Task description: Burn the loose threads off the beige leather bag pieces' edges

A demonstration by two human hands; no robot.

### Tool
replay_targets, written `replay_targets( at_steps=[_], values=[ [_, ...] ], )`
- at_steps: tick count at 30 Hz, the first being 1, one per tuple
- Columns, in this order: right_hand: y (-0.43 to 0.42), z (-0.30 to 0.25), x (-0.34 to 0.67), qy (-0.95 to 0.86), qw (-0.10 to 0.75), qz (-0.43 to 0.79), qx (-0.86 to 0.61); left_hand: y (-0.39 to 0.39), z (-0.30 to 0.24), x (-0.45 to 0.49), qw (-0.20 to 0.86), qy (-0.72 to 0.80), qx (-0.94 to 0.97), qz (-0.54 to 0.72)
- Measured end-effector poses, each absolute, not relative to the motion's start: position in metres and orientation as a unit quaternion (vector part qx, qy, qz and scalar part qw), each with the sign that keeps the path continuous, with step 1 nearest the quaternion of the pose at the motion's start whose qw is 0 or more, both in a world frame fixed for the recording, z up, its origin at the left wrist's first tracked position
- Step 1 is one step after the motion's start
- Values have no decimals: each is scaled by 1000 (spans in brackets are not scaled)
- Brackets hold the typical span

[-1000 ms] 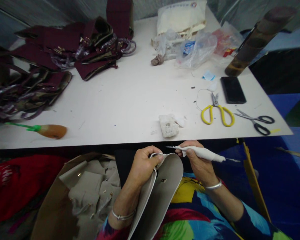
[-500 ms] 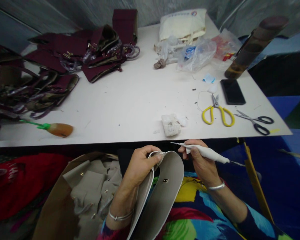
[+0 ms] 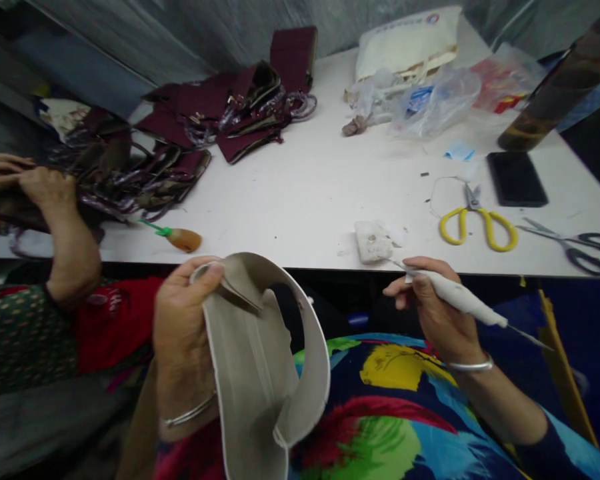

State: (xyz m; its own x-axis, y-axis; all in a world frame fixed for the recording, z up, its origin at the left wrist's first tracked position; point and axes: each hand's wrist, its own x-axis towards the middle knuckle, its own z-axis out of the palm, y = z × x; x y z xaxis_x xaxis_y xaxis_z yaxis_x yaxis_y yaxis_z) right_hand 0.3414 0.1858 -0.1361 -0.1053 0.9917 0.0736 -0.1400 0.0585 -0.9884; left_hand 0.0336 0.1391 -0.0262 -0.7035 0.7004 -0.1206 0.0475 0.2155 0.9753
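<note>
My left hand is closed on the top edge of a beige leather bag piece and holds it up over my lap, its curved flap bowed to the right. My right hand grips a white-wrapped awl like a pen, its thin metal tip pointing left toward a white waxy block at the table's front edge. The two hands are apart, with a gap between awl and leather.
On the white table lie yellow scissors, black scissors, a black phone, plastic bags, maroon bag pieces and an orange-handled tool. Another person's hands work dark straps at far left.
My left hand has swung the leather piece leftward and turned it, away from the awl. My right hand moved slightly right. The view shifted left, showing another person's hands.
</note>
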Motion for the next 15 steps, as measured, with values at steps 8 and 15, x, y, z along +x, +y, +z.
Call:
replay_targets(
  at_steps=[8, 15],
  values=[
    [170, -106, 309, -638, 493, 486, -338, 86, -16, 13, 6, 683, 191, 705],
    [160, -111, 288, -865, 329, 299, -233, 87, -88, 22, -42, 682, 140, 716]
  ],
)
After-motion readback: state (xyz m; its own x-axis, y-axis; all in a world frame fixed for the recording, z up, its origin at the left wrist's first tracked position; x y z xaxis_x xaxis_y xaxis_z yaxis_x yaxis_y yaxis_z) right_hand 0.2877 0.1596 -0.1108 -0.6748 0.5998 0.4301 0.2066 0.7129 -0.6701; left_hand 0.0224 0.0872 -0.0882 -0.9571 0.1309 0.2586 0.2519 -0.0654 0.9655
